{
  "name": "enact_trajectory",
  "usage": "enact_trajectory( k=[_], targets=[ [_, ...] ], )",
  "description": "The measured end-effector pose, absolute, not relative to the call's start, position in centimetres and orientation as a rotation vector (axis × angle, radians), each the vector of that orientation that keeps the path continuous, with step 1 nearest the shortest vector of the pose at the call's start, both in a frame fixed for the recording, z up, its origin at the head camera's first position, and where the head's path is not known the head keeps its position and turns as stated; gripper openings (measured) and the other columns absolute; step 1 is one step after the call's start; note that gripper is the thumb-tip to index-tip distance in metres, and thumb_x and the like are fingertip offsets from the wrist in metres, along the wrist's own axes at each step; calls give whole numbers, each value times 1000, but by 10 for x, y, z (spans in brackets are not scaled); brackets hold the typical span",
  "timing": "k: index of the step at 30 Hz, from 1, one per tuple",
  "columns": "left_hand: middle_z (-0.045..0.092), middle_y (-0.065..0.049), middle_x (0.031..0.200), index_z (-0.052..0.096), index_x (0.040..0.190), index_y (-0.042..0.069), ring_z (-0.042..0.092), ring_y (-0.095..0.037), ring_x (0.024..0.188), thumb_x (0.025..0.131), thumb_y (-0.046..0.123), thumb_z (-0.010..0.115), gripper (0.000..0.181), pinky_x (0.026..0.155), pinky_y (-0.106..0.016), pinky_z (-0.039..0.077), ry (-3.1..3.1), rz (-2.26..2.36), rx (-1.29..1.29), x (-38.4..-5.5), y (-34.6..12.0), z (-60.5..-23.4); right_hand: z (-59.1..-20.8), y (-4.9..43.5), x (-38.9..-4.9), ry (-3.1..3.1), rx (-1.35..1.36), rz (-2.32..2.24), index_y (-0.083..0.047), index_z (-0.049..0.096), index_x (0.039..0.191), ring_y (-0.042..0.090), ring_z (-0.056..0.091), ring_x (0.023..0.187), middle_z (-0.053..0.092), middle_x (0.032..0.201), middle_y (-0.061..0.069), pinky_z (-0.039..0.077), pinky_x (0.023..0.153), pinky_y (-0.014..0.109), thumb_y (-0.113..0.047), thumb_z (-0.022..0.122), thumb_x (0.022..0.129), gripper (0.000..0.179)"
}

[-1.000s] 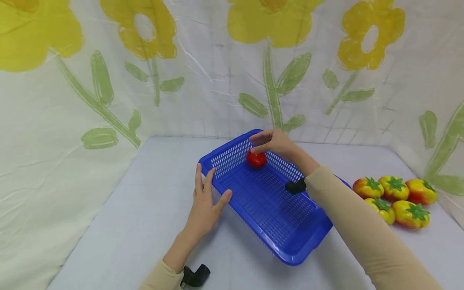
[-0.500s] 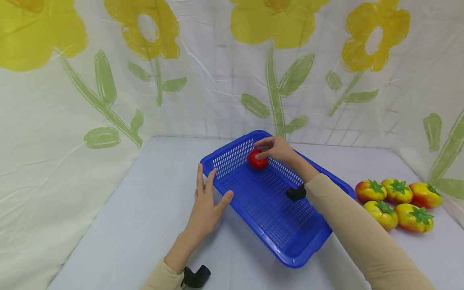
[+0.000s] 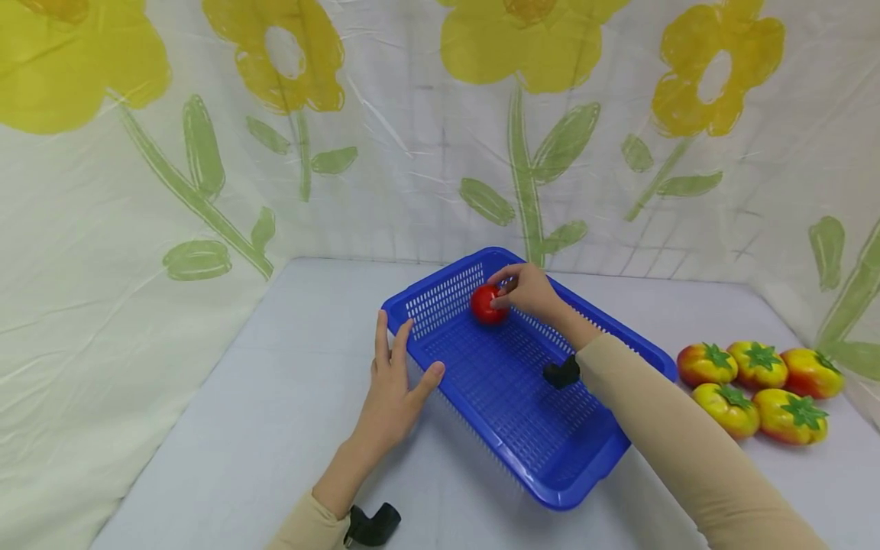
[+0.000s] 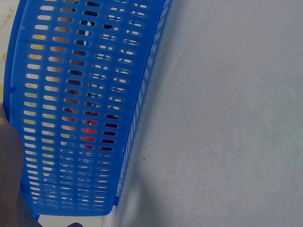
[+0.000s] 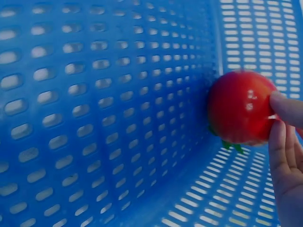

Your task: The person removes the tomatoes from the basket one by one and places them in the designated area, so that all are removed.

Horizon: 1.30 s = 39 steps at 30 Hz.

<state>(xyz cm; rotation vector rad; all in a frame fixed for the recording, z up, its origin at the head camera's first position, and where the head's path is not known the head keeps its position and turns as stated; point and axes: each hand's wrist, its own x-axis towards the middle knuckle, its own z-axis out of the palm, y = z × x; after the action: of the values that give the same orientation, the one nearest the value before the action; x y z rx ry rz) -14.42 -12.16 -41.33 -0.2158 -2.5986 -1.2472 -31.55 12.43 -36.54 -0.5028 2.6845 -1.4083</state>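
A shiny red tomato (image 3: 490,304) sits in the far left corner of a blue perforated plastic basket (image 3: 529,458). My right hand (image 3: 532,292) reaches over the basket's far side and pinches the tomato at its right, thumb and fingertips on its skin. In the right wrist view, green leaf tips show under the tomato (image 5: 241,106), and the fingers (image 5: 284,156) lie at its side. My left hand (image 3: 388,389) is at the basket's left side, fingers straight and spread along the rim. Through the mesh wall (image 4: 75,109) in the left wrist view, red shows.
Several yellow-and-red fruits (image 3: 759,365) with green leafy tops lie grouped on the white table right of the basket. A white cloth (image 3: 412,176) with painted yellow flowers hangs behind the table. A black wrist device (image 3: 371,525) is strapped at each sleeve.
My right hand has lowered, its fingers and thumb closing onto the tomato's right side. The tomato stays in its corner, and the left hand keeps its place at the rim.
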Motion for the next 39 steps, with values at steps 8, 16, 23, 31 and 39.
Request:
enact_trajectory(
  k=[8, 16, 23, 31, 39],
  targets=[
    [-20, 9, 161, 16, 159, 26, 12, -45, 143, 94, 59, 53, 82, 95, -73, 31, -2596, -1253, -215, -144, -122, -414, -363, 123, -311, 2690, -599, -1335, -3, 72, 112, 27, 62, 90, 65, 108, 15, 54, 75, 38, -5, 75, 86, 26],
    [-21, 10, 160, 15, 159, 24, 10, -44, 144, 94, 59, 53, 83, 96, -73, 31, -2600, -1267, -210, -142, -121, -412, -365, 123, -312, 2652, -670, -1394, -3, 74, 105, 30, 62, 94, 68, 104, 12, 54, 75, 38, 1, 72, 87, 19],
    [-21, 9, 161, 16, 159, 24, 10, -44, 144, 94, 58, 54, 82, 95, -73, 31, -2595, -1262, -216, -142, -121, -413, -367, 120, -314, 2629, -633, -1435, 1, 69, 114, 27, 61, 100, 68, 107, 12, 54, 81, 39, -2, 79, 82, 33],
    [-20, 9, 161, 16, 159, 22, 9, -44, 144, 94, 58, 54, 83, 96, -72, 31, -2595, -1260, -212, -142, -121, -413, -371, 116, -311, 2624, -662, -1236, -5, 65, 127, 24, 60, 112, 66, 120, 9, 47, 96, 40, -26, 79, 86, 49],
    [-21, 9, 161, 16, 159, 22, 10, -45, 144, 94, 59, 54, 83, 95, -72, 31, -2603, -1251, -207, -142, -120, -413, -373, 115, -307, 2471, -751, -1249, -12, 66, 131, 22, 59, 110, 65, 124, 6, 47, 96, 39, -22, 67, 95, 37]
  ],
)
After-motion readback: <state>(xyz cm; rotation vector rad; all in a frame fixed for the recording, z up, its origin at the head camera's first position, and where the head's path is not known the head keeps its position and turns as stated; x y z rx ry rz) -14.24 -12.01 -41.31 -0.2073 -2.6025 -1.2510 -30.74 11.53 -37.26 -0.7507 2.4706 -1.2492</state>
